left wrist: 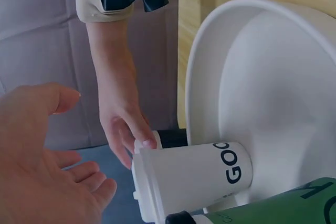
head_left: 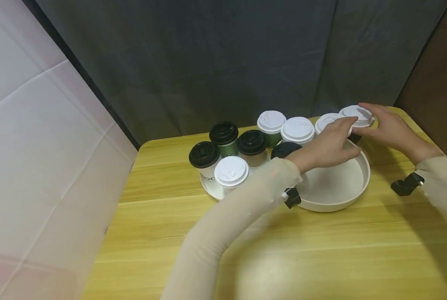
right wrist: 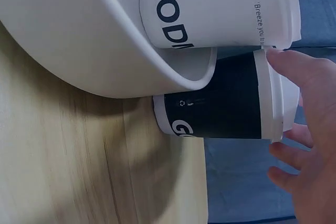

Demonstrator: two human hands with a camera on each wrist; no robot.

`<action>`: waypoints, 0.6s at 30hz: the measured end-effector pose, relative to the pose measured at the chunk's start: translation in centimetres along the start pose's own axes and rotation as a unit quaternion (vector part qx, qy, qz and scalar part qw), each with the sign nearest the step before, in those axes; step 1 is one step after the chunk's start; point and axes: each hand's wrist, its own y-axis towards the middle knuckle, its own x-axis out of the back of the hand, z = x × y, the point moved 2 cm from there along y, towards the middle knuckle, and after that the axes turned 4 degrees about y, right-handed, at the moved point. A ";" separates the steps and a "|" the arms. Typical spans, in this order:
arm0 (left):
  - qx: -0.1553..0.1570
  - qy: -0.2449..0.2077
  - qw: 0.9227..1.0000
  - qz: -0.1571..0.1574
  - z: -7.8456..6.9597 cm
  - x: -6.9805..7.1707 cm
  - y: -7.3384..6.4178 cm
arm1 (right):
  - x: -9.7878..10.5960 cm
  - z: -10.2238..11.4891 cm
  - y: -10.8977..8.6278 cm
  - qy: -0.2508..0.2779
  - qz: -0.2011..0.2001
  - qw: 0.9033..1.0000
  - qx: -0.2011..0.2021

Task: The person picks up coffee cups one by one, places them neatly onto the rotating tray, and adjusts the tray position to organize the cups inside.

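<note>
My right hand point(head_left: 393, 131) grips the white lid point(right wrist: 277, 95) of a black paper cup point(right wrist: 226, 100), thumb on one side and fingers on the other. This cup is upright just outside the round cream tray point(head_left: 332, 207), at its far right; whether its base touches the table cannot be told. My left hand point(head_left: 328, 148) is over the tray, its fingers loosely bent around nothing. In the left wrist view, a white paper cup with dark lettering point(left wrist: 189, 177) stands inside the tray near that hand. A green cup point(left wrist: 262, 211) is beside it.
Left of the tray, a white plate point(head_left: 210, 191) carries several lidded cups, among them a black-lidded one point(head_left: 204, 155) and a white-lidded one point(head_left: 231, 171). Further white-lidded cups point(head_left: 271, 121) line the back. A grey curtain point(head_left: 193, 62) hangs behind the wooden table point(head_left: 163, 237).
</note>
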 end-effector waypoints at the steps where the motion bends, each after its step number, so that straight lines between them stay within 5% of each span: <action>1: 0.001 -0.001 1.000 0.001 0.0 0.0 0.0 | -0.1 0.0 0.0 0.001 0.002 1.000 -0.002; 18: 0.009 -0.006 1.000 0.007 0.2 -0.8 -0.3 | -0.5 -0.1 -0.3 0.009 -0.035 0.999 -0.003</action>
